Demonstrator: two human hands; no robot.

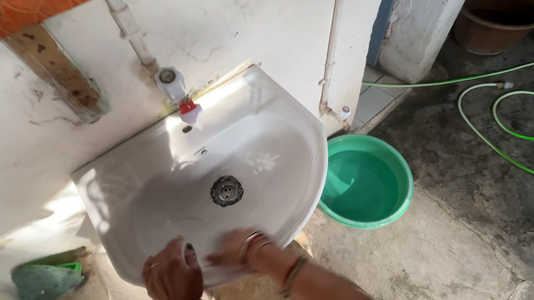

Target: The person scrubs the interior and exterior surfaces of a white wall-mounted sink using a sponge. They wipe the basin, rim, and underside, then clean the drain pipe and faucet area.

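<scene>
Head view: wall-mounted white ceramic washbasin (150,203) with metal drain (227,191). The left hand (172,277) grips its front rim, apparently for bracing; the right hand (232,249) presses flat, blurred, inside the bowl. A green plastic tub (362,220) stands beside it.
</scene>
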